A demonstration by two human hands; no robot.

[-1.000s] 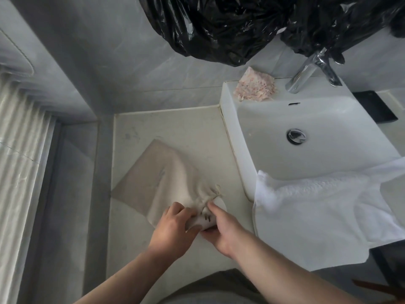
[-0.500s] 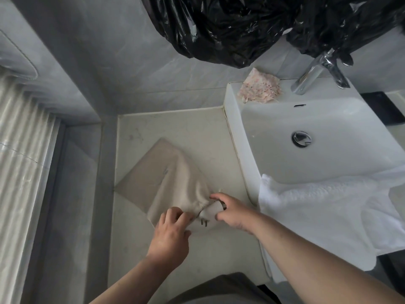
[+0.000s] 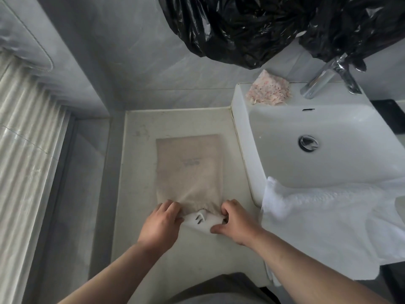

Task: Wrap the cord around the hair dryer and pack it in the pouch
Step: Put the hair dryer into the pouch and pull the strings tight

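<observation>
Nearly packed: at lower centre of the frame, the left hand [image 3: 161, 224] and right hand [image 3: 235, 220] pinch the mouth of the beige pouch [image 3: 189, 170] on the counter [image 3: 140, 194], white hair dryer [image 3: 200, 220] and plug still protruding; closing the pouch appears to remain.

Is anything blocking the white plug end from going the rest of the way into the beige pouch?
Nothing visible does. The plug end sticks out of the pouch mouth, between the left hand and right hand gripping the opening.
</observation>
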